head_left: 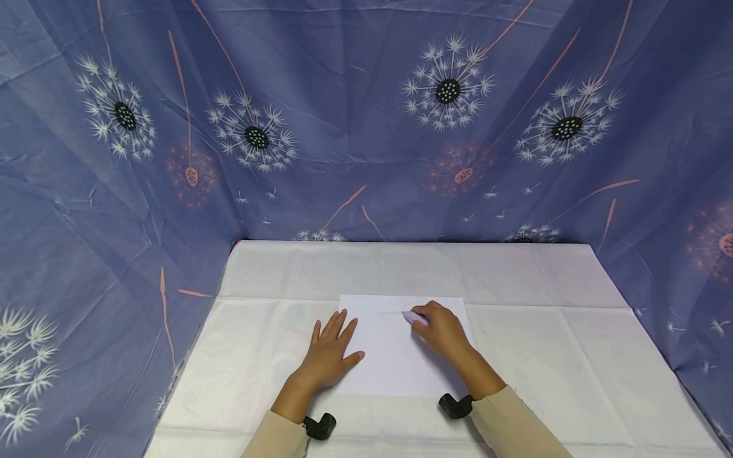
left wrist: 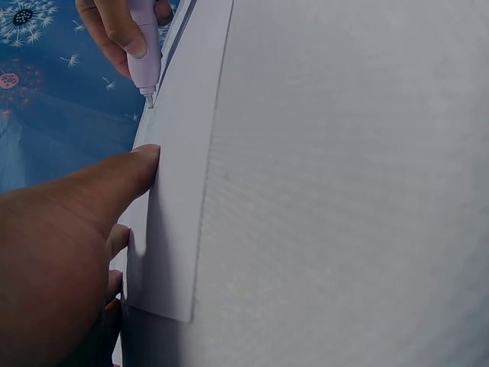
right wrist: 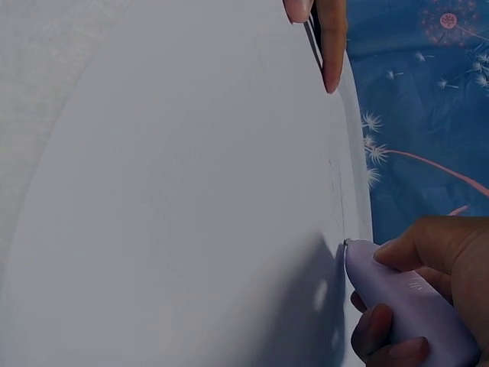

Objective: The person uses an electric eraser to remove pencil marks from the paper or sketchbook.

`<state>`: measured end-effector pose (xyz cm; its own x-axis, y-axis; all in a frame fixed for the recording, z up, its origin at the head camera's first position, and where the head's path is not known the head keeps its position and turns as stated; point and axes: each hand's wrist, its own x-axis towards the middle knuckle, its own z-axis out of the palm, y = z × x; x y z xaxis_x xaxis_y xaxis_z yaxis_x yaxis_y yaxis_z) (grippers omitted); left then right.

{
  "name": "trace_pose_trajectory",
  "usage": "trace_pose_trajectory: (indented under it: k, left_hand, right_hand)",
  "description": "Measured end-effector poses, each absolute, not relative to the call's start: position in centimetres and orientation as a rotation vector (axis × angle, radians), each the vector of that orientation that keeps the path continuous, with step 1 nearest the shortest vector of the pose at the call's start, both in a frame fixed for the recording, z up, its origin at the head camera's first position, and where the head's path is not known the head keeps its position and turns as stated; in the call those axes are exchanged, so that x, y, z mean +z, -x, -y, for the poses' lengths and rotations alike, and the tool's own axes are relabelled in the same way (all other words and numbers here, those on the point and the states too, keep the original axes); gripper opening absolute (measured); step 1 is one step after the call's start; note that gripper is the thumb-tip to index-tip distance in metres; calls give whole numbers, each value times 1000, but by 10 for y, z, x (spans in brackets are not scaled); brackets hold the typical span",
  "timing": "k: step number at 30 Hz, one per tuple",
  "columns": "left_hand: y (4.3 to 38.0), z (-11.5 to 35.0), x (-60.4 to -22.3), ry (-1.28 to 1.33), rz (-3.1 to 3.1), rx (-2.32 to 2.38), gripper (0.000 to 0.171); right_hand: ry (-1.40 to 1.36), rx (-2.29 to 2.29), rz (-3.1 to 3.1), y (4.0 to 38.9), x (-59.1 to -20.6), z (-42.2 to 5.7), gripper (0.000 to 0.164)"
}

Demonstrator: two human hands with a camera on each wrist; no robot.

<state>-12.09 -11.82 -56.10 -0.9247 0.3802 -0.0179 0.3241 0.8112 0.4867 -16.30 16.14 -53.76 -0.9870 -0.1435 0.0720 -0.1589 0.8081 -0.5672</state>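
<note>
A white sheet of paper (head_left: 395, 362) lies on the cloth-covered table. My right hand (head_left: 442, 327) grips a lavender correction pen (right wrist: 409, 302) with a small metal tip. In the left wrist view, the tip of the correction pen (left wrist: 145, 57) meets the paper (left wrist: 183, 199). A faint line runs left from it near the sheet's far edge. Spread over the left side of the sheet, my left hand (head_left: 326, 359) rests with its fingers apart and holds nothing. Its thumb (left wrist: 145, 164) lies on the paper in the left wrist view.
A white cloth (head_left: 550, 356) with fold creases covers the table around the sheet. Blue fabric with dandelion prints (head_left: 355, 127) hangs behind the table and along both sides. A black strap piece (head_left: 321, 426) sits at the left wrist, another (head_left: 455, 406) at the right.
</note>
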Motion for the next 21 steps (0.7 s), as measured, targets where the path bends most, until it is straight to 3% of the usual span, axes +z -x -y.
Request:
trace_pose_trajectory:
  k: [21]
  left_hand:
    - [121, 118, -561, -563, -2886, 745, 71]
  right_hand:
    - [-264, 944, 2970, 162, -537, -158, 24]
